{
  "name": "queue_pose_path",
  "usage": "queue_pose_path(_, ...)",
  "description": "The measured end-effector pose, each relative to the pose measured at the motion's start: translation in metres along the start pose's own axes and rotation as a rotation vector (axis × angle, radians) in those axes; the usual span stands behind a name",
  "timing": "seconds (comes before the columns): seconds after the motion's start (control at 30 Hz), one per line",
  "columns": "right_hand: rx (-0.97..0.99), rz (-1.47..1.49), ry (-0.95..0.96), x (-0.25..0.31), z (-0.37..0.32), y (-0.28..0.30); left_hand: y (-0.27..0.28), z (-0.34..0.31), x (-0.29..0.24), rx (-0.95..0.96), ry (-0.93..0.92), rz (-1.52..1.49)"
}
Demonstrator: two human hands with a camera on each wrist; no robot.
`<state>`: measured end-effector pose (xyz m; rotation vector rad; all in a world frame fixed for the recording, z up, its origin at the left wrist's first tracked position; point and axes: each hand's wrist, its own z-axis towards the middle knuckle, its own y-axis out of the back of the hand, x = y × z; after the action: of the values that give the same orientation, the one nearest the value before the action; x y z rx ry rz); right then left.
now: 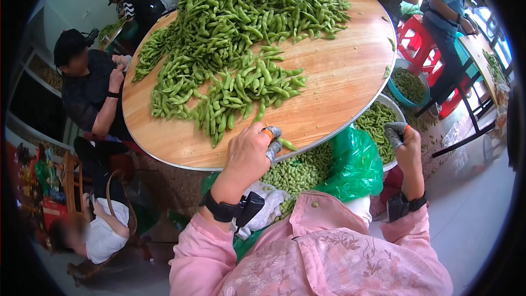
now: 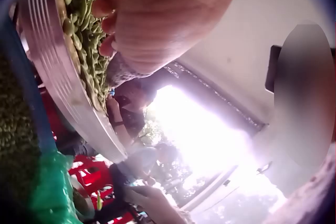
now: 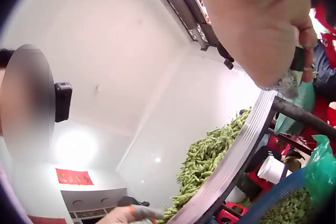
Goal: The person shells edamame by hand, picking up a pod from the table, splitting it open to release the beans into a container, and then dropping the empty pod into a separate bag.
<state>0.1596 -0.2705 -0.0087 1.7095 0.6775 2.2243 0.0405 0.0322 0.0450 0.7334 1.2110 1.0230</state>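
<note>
On the worktop (image 1: pixel 339 77), at its near edge, a pod (image 1: pixel 286 144) is pinched by the left hand (image 1: pixel 246 156); whether the right hand (image 1: pixel 408 145) grips anything cannot be told. The pod is best squeezed open below that edge.

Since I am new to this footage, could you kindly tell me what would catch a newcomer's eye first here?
The big heap of green pods covering much of the round wooden table stands out first. Next come the person's left hand at the table's near edge by the pods, and the right hand raised beside a bright green bag below the table.
</note>
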Motion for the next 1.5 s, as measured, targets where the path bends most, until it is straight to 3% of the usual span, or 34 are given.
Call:
queue_pose_path(0.03,0.032,0.220,-0.043,0.007,-0.003,-0.006,-0.002,0.003,0.001,0.004,-0.005,0.000)
queue_pose_path(0.1,0.128,0.304,-0.014,0.024,-0.006,-0.019,-0.007,0.006,0.005,-0.032,-0.104,0.124)
queue_pose_path(0.23,0.426,0.591,-0.045,0.066,-0.014,-0.046,-0.006,0.000,-0.006,-0.063,-0.037,-0.005)
queue_pose_path(0.3,0.581,0.768,-0.134,0.087,-0.018,-0.057,-0.005,-0.009,-0.010,0.066,0.215,-0.796)
queue_pose_path(0.43,0.790,0.930,-0.151,0.102,-0.021,-0.070,-0.007,-0.026,-0.024,0.185,0.282,-1.156)
queue_pose_path(0.5,0.800,0.963,-0.146,0.102,-0.023,-0.071,-0.005,-0.028,-0.028,0.224,0.338,-1.184)
queue_pose_path(0.6,0.833,0.988,-0.218,0.100,-0.024,-0.068,-0.005,-0.030,-0.028,0.238,0.236,-1.123)
queue_pose_path(0.9,0.768,0.913,-0.147,0.105,-0.028,-0.070,-0.006,-0.032,-0.030,0.312,0.304,-1.292)
queue_pose_path(1.0,0.731,0.885,-0.176,0.102,-0.028,-0.073,-0.012,-0.034,-0.031,0.319,0.365,-1.267)
queue_pose_path(1.07,0.687,0.878,-0.164,0.101,-0.028,-0.075,-0.015,-0.036,-0.039,0.030,0.129,-0.652)
queue_pose_path(1.1,0.690,0.879,-0.166,0.101,-0.028,-0.074,-0.016,-0.037,-0.042,0.030,0.132,-0.652)
queue_pose_path(1.17,0.736,0.920,-0.154,0.103,-0.027,-0.073,-0.016,-0.037,-0.044,-0.137,-0.181,0.075)
queue_pose_path(1.2,0.737,0.921,-0.152,0.103,-0.028,-0.074,-0.018,-0.036,-0.043,-0.139,-0.181,0.077)
queue_pose_path(1.27,0.710,0.968,-0.154,0.102,-0.029,-0.075,-0.023,-0.034,-0.039,-0.149,-0.212,-0.256)
queue_pose_path(1.3,0.709,0.968,-0.155,0.099,-0.030,-0.077,-0.022,-0.034,-0.040,-0.148,-0.213,-0.258)
queue_pose_path(1.37,0.744,1.033,-0.063,0.092,-0.030,-0.081,-0.018,-0.035,-0.041,-0.008,-0.024,-0.740)
queue_pose_path(1.4,0.745,1.034,-0.062,0.092,-0.030,-0.083,-0.021,-0.038,-0.040,-0.009,-0.024,-0.739)
queue_pose_path(1.47,0.749,1.102,-0.007,0.093,-0.030,-0.085,-0.031,-0.044,-0.038,-0.005,0.200,-1.143)
queue_pose_path(1.5,0.748,1.103,-0.007,0.091,-0.031,-0.088,-0.031,-0.044,-0.040,-0.005,0.200,-1.142)
